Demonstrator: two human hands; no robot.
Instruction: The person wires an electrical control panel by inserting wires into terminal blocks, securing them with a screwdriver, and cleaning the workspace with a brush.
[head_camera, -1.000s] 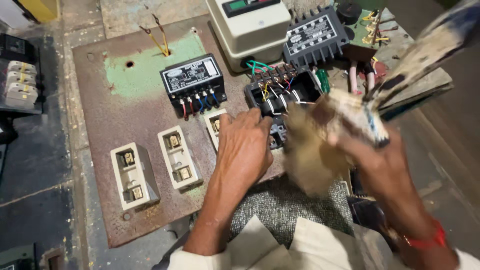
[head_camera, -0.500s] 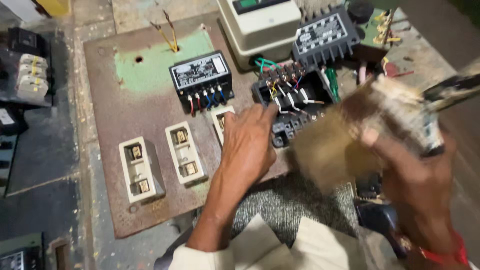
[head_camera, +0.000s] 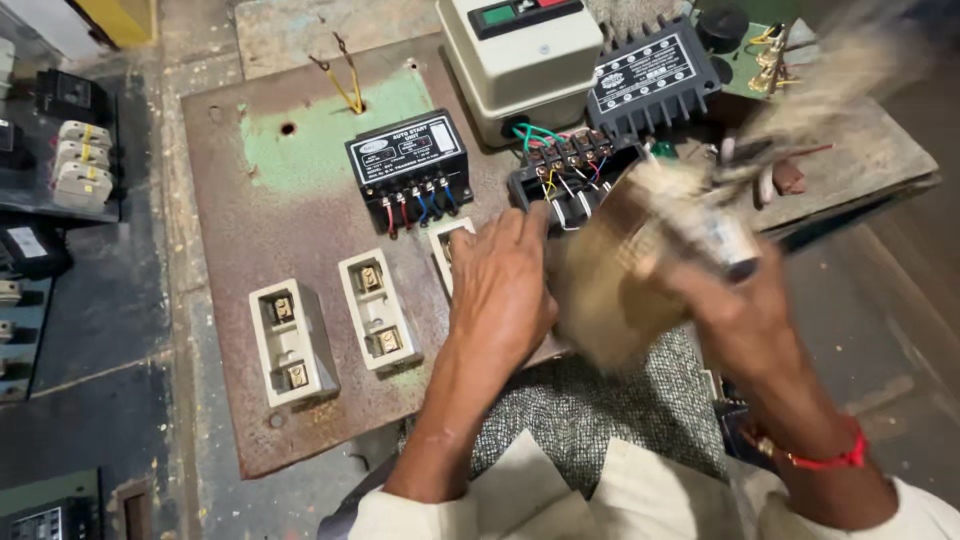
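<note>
Left hand (head_camera: 500, 290) lay flat, fingers spread, on the rusty mounting plate (head_camera: 260, 230) beside the wired contactor (head_camera: 565, 180). Right hand (head_camera: 745, 325) gripped a motion-blurred brush (head_camera: 640, 270) over it. Dusting appeared underway; two fuse holders (head_camera: 330, 325) looked untouched.

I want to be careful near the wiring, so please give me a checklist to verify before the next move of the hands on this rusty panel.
1. Left hand steady on the panel: ok; it rests flat beside the wired block.
2. Right hand grip on the brush: cannot tell; motion blur hides the fingers.
3. Wires on the black unit seated: ok; the red and blue wires enter its lower edge.
4. Two white fuse holders in place: ok.
5. Third holder visible: not ok; the left hand partly covers it.
</note>
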